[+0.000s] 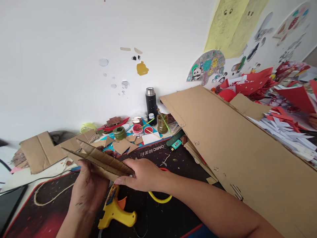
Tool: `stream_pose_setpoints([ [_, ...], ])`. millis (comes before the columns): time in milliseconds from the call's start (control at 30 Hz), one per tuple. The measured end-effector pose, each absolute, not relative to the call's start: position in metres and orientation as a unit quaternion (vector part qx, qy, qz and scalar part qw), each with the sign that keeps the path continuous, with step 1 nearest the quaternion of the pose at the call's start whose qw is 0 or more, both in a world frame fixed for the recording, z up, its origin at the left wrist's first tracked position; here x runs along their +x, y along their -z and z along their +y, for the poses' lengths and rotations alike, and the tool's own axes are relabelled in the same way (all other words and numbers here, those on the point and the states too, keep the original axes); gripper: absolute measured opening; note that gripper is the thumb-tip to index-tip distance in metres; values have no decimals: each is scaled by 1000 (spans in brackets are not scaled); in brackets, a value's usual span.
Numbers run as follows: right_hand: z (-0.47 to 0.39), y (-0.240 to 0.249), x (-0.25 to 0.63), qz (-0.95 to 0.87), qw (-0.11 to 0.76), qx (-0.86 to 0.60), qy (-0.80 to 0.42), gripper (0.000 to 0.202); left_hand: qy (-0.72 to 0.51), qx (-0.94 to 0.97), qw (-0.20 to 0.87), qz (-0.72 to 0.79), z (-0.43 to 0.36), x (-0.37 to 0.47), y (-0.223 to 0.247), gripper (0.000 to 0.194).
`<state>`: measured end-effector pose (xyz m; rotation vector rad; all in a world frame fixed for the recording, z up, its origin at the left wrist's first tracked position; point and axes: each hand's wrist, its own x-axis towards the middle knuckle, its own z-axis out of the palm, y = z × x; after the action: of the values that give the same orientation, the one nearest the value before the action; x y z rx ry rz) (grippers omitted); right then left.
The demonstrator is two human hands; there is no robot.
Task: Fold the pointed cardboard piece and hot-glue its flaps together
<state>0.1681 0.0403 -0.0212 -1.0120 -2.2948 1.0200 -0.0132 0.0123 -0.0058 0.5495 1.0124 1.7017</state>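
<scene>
White wall [74,82], dotted with stickers [142,68], backs a crowded bench [17,180]. Folded cardboard [111,161] sits between the two grips, held up over a black mat [187,172], its panels spread apart toward the left and drawn together toward the right. The left grip [89,185] grasps it from below, thumb on the near side and fingertips showing past the far side. The right grip [142,174] pinches its right end between thumb and fingers. Just below the grips, a yellow glue gun [117,213] lies on the mat, front end near the right grip. A yellow and red ring [160,200] is partly hidden under the right forearm [198,191]. Left of the left grip curls a cord [36,200]. Beyond both grips lie cardboard scraps [122,146], and behind these stand a green jar [119,133], a pink pot [137,131], a glass jar [162,127] and a black flask [151,104]. Well to the right of the right grip stretches a big brown sheet [230,138], with red and white papers [298,97] heaped past it.
</scene>
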Motion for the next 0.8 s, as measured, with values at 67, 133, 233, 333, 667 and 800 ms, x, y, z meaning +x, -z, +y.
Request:
stream_pose_setpoints([
  [67, 41, 20, 169, -826, 221, -361, -371, 56, -695, 241, 521, 432, 11, -15, 7, 71],
  [133, 41, 20, 169, -825, 223, -359, -377, 52, -681, 252, 527, 441, 11, -16, 8, 69],
  [233, 42, 19, 170, -823, 220, -356, -384, 55, -678, 252, 529, 444, 11, -16, 8, 68],
  [333, 42, 18, 171, -823, 214, -356, -386, 63, -687, 240, 531, 434, 12, -13, 7, 67],
  [667, 43, 18, 171, -820, 227, -357, -386, 54, -685, 251, 545, 414, 12, -20, 11, 65],
  [800, 45, 18, 172, -808, 239, -356, -403, 49, -636, 290, 566, 436, 16, -40, 18, 65],
])
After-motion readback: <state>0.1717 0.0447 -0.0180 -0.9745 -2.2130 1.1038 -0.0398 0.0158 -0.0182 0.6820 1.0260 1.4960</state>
